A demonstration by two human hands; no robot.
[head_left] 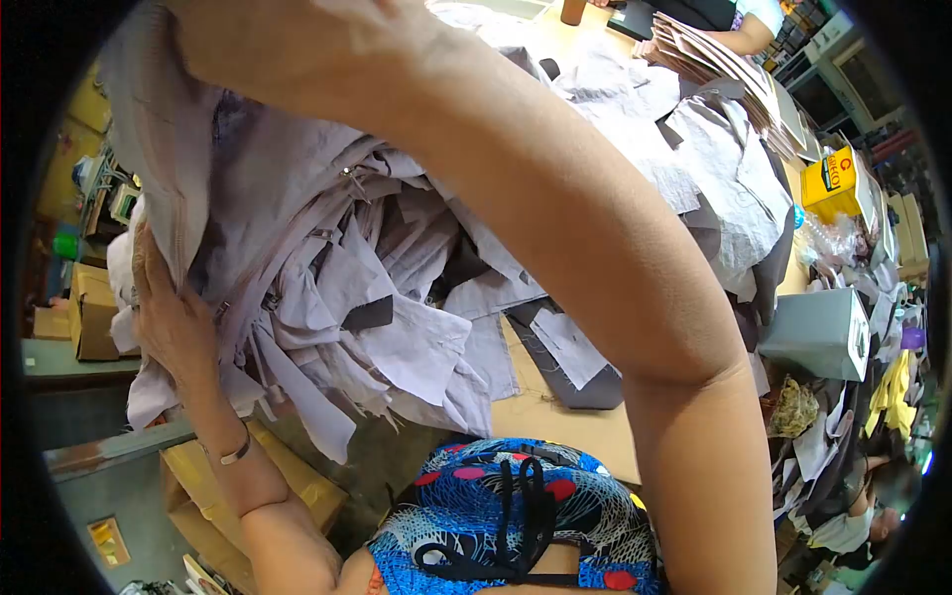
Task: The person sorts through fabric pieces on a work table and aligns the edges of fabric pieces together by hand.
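A large heap of pale grey cloth pieces [407, 337], with zippers and loose threads among them, fills the left and middle of the view. At its left side my left hand [174, 322], with a bracelet on the wrist, is closed on a grey cloth with a zipper [169, 169]. My right arm arches across the view from the lower right. At the top left, my right hand [288, 55] is against the upper part of that same cloth; its fingers are cut off by the frame edge.
More pale cloth [734, 178] lies on the table [610, 436] to the right. Beyond are a person's arm [746, 38] beside stacked brown pieces [709, 64], a yellow container [831, 183] and a grey metal box [818, 332]. Cardboard boxes [203, 496] stand lower left. Another person [848, 526] is far right.
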